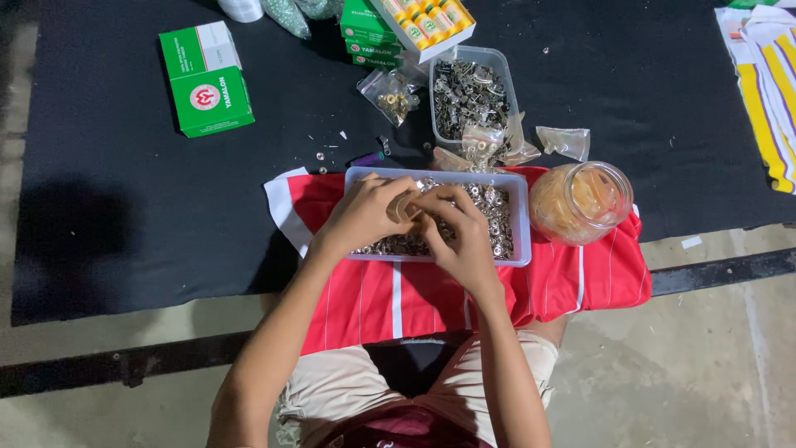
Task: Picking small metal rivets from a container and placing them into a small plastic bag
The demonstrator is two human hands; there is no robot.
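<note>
Black cloth [124, 216] covers floor, red shirt [414, 299] lies on it. You keep left hand [365, 214] and right hand [460, 232] above clear tray [521, 217], fingers pinched together on small tan piece [406, 207]. Jar [580, 201] stands just right of tray. Better hold piece low over tray, so dropped parts fall inside.

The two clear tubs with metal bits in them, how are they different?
The near tub is wide and shallow and rests on the red cloth; the far tub is narrower, looks deeper and sits on the black mat. The near tub holds small, shiny, mostly round pieces; the far tub holds darker, chunkier ones. Both hands, left hand and right hand, are over the near tub only. Both tubs are clear plastic.
</note>
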